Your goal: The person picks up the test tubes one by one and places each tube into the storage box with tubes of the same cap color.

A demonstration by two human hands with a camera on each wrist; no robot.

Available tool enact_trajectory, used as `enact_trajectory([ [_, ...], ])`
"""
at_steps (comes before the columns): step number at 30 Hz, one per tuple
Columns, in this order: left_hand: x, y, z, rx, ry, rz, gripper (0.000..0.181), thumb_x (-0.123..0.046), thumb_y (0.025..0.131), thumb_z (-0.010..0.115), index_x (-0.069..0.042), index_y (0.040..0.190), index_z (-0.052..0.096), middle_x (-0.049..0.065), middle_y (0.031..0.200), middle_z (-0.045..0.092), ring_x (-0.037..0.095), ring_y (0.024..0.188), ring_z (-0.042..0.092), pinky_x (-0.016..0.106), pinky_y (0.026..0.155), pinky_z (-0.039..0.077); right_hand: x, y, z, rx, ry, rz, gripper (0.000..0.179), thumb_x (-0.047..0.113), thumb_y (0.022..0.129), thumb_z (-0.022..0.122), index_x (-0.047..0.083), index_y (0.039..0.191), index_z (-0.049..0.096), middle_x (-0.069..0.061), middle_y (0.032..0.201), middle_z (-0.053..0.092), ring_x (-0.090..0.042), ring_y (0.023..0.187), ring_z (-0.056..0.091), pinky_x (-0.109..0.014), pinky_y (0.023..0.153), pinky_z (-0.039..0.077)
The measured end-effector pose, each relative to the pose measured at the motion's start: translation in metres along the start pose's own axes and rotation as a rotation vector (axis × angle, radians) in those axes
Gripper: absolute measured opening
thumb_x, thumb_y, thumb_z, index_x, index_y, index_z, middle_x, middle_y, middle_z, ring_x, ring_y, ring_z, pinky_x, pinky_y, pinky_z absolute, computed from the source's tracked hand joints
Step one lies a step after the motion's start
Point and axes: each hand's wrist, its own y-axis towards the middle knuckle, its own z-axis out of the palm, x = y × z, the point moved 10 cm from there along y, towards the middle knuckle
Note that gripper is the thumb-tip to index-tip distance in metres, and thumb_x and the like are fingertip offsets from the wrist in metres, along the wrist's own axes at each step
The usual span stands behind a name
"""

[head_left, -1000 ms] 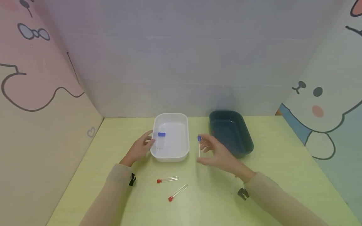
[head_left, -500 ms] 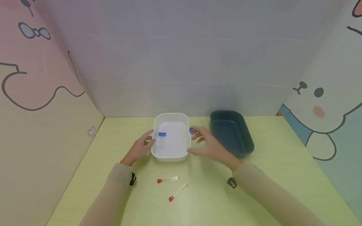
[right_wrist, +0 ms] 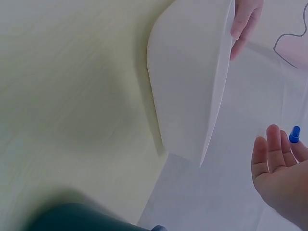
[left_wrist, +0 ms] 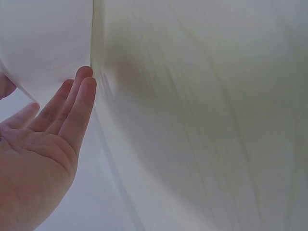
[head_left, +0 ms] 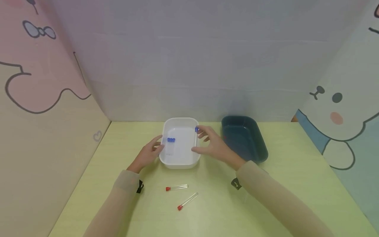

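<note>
In the head view, my right hand (head_left: 215, 144) pinches a clear test tube (head_left: 196, 140) by its ends, between thumb and fingers. The tube overlaps the right rim of the white basin (head_left: 180, 164). Its blue cap (right_wrist: 295, 134) shows above the fingers in the right wrist view. Inside the basin, several blue-capped tubes (head_left: 171, 140) lie side by side at the left. My left hand (head_left: 148, 154) rests against the basin's left side, its fingers (left_wrist: 82, 113) extended along the wall in the left wrist view.
Two red-capped test tubes, an upper one (head_left: 177, 187) and a lower one (head_left: 188, 201), lie on the pale yellow table (head_left: 148, 214) before the basin. A dark teal basin (head_left: 260, 141) stands at the right, close behind the right hand. Printed walls enclose the table.
My right hand has carried the blue-capped tube leftward and slightly up, from the gap between the basins to the white basin's right rim. The left hand has stayed in place.
</note>
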Motion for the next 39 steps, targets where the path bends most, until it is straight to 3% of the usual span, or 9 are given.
enact_trajectory([
  [15, 0.0, -0.004, 0.001, 0.002, -0.012, -0.004, 0.061, -0.036, 0.11, 0.05, -0.025, 0.165, 0.025, 0.02, 0.156, 0.05, 0.039, 0.131, 0.062, 0.056, 0.108, 0.052, -0.012, 0.023, 0.032, 0.078, -0.018, 0.028, 0.08, 0.017, 0.084, 0.084, -0.003, 0.149, 0.042, -0.022, 0.132, 0.053, -0.043, 0.126, 0.054, -0.059, 0.109, 0.048],
  [24, -0.003, -0.005, -0.001, 0.0, -0.014, 0.005, 0.061, -0.035, 0.11, 0.05, -0.024, 0.165, 0.026, 0.021, 0.155, 0.05, 0.041, 0.132, 0.061, 0.056, 0.107, 0.053, -0.021, 0.038, 0.055, 0.134, -0.094, 0.039, 0.08, 0.021, 0.086, 0.084, -0.002, 0.149, 0.041, -0.019, 0.134, 0.054, -0.036, 0.125, 0.056, -0.05, 0.11, 0.051],
  [31, -0.002, -0.003, -0.001, 0.002, -0.019, 0.01, 0.061, -0.037, 0.109, 0.049, -0.024, 0.164, 0.026, 0.021, 0.155, 0.051, 0.041, 0.131, 0.062, 0.058, 0.107, 0.052, -0.03, 0.047, 0.069, 0.186, -0.136, 0.125, 0.082, 0.027, 0.086, 0.085, 0.004, 0.151, 0.041, -0.015, 0.142, 0.05, -0.031, 0.129, 0.055, -0.045, 0.113, 0.05],
  [39, -0.002, -0.003, 0.001, 0.004, -0.021, 0.013, 0.061, -0.036, 0.11, 0.049, -0.025, 0.165, 0.025, 0.021, 0.155, 0.05, 0.041, 0.131, 0.062, 0.057, 0.108, 0.052, -0.037, 0.055, 0.083, 0.217, -0.148, 0.17, 0.086, 0.029, 0.085, 0.086, 0.002, 0.153, 0.04, -0.016, 0.142, 0.053, -0.032, 0.129, 0.058, -0.044, 0.112, 0.051],
])
